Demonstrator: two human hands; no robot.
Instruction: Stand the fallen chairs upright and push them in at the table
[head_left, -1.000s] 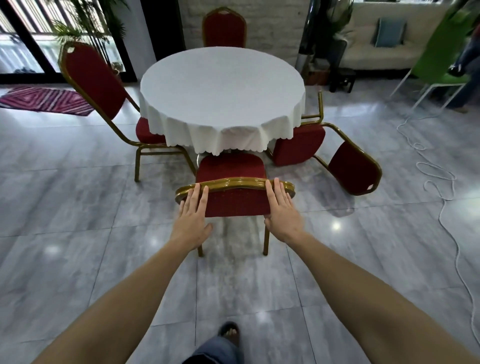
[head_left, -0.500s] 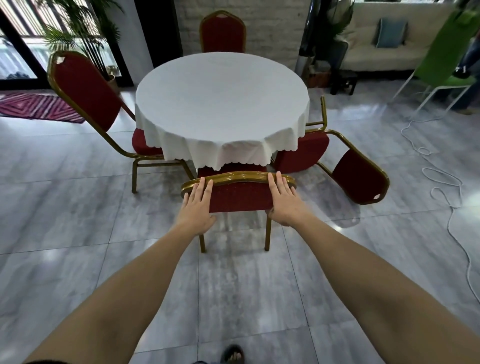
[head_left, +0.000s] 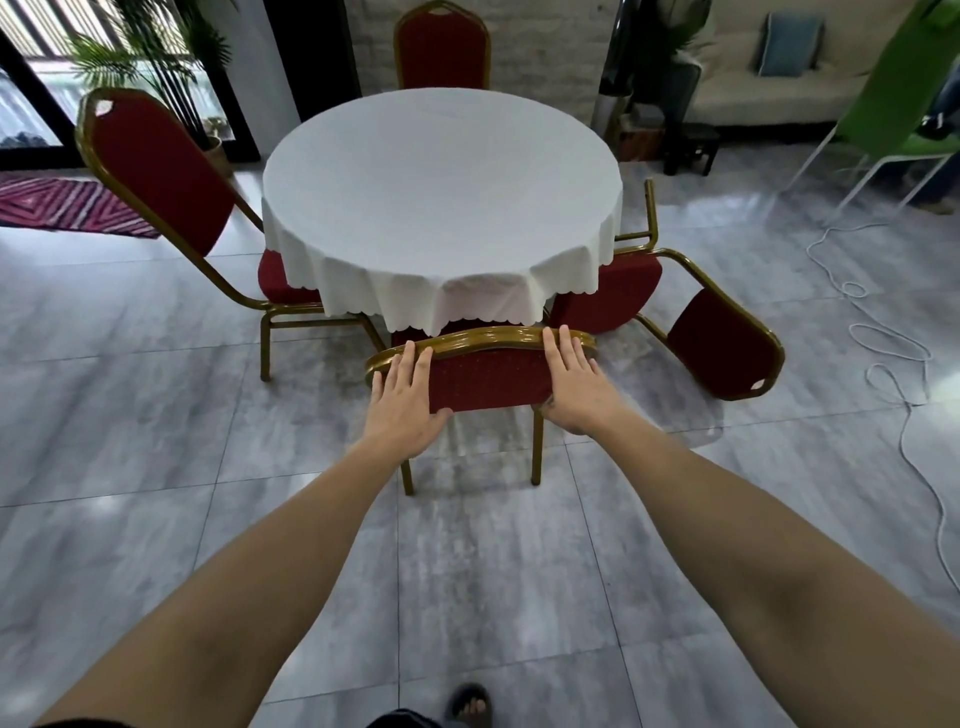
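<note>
While both hands (head_left: 483, 389) press its backrest, chair (head_left: 488, 376) stands at table (head_left: 441, 208).

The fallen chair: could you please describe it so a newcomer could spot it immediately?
Start at the round table with the white cloth. On its right side a red chair with a gold frame lies tipped over on the floor. The other red chairs stand upright; this one alone lies down.

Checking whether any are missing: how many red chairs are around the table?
4: near chair under both hands, left chair upright, far chair behind the table, fallen chair at right. None seems hidden.
</note>
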